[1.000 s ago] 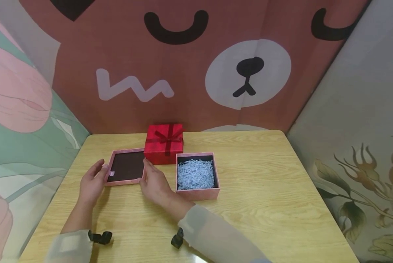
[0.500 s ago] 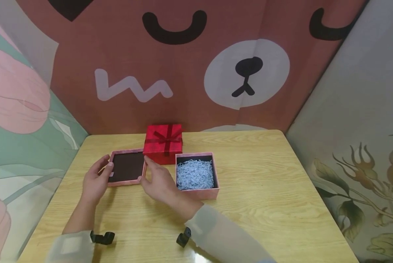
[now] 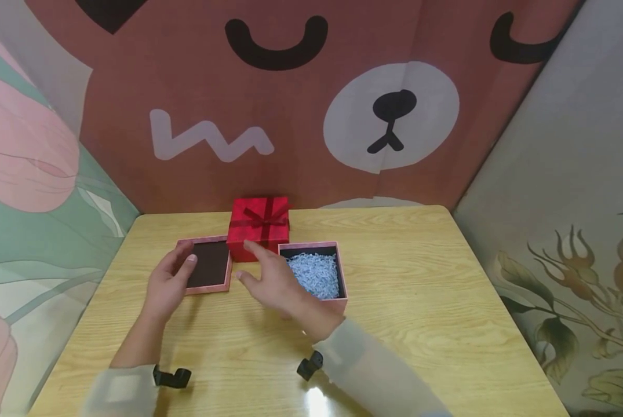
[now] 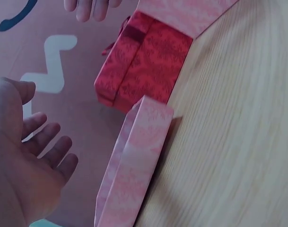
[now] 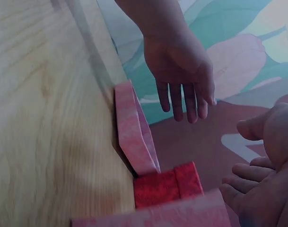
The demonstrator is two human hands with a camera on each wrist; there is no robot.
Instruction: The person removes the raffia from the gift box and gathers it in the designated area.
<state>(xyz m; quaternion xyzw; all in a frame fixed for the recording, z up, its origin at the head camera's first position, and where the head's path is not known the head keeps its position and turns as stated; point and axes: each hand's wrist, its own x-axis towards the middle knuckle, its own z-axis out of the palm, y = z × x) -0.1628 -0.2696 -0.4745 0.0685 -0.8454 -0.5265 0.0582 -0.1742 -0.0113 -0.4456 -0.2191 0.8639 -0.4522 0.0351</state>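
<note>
My left hand (image 3: 167, 285) hovers over the left part of a pink box lid (image 3: 209, 266), which lies with its dark inside facing up. In the left wrist view its fingers are loosely bent, hold nothing and stand apart from the lid (image 4: 144, 151). My right hand (image 3: 274, 281) is raised between the lid and a pink open box (image 3: 337, 306), covering part of the box's left side. Nothing is in its relaxed fingers. Pale blue shredded paper (image 3: 316, 275) fills the box. Behind them sits a red gift box (image 3: 259, 223) with a dark red ribbon bow.
Everything stands on a wooden table (image 3: 421, 313). A wall hanging with a bear's face (image 3: 290, 116) rises at the table's back edge. Patterned panels stand on both sides. Each wrist carries a small black camera mount (image 3: 172, 377).
Both hands have let go of the pink lid and lifted off it, moving to the right. The lid now lies on the table, and the boxes have stayed put.
</note>
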